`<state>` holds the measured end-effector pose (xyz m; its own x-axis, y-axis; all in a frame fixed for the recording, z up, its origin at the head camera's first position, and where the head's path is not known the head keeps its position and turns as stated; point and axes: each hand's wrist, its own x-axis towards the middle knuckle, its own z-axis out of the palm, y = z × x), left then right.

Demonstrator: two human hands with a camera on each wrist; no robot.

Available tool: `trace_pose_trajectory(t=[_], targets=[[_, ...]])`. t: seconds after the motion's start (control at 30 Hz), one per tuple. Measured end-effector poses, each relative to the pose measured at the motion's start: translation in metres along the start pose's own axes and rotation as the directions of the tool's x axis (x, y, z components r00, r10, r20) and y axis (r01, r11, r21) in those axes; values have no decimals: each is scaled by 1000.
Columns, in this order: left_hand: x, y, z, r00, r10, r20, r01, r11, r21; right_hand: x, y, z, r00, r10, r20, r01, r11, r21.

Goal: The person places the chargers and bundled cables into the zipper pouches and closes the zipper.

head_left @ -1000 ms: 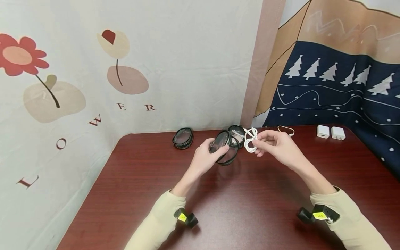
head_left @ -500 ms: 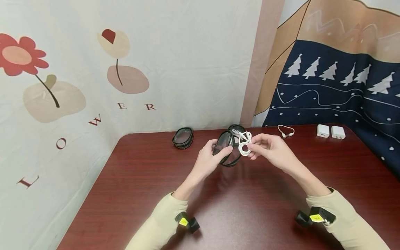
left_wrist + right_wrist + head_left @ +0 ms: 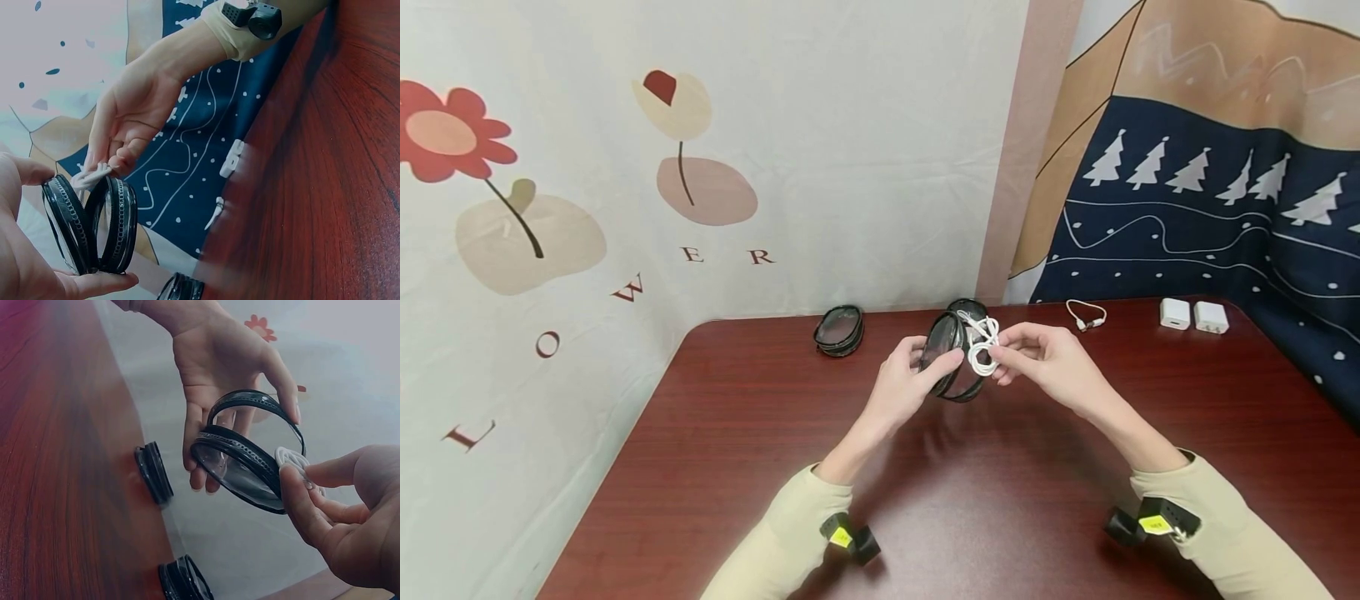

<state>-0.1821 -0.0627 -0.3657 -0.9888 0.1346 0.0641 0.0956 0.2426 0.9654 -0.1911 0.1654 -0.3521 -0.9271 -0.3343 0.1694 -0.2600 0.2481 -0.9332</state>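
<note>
In my left hand (image 3: 904,377) I hold a small round zip pouch (image 3: 942,346) with clear faces and black edging. The left wrist view shows its two halves (image 3: 119,225) spread apart like a clam, thumb on one side and fingers beneath. My right hand (image 3: 1051,360) pinches a coiled white cable (image 3: 982,350) between thumb and fingertips. The coil (image 3: 291,460) is right at the pouch's opening, partly between the halves in the left wrist view. Behind the held pouch stands another black-edged pouch (image 3: 967,307), partly hidden.
A third round pouch (image 3: 839,331) lies at the back left of the dark red table (image 3: 737,467). Toward the back right are a short white cable (image 3: 1086,317) and two white charger plugs (image 3: 1175,315). A printed curtain (image 3: 865,167) hangs behind the table's far edge.
My right hand has moved left, bringing the coiled cable from beside the pouch to its opening. My left hand has shifted slightly right with the pouch.
</note>
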Motion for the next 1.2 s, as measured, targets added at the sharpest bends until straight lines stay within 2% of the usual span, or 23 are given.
trace_pose_trajectory(t=[0.53,0.87,1.2], targets=[[-5,4,3,1000,10,0,-10,1000,19,-1,1,3,992,-56,-114,34,981,-189],[-8,6,4,1000,20,7,-20,999,31,-1,5,9,993,-75,-92,57,980,-189],[-10,7,5,1000,11,25,-12,1000,27,-1,10,17,993,-74,-92,49,965,-257]])
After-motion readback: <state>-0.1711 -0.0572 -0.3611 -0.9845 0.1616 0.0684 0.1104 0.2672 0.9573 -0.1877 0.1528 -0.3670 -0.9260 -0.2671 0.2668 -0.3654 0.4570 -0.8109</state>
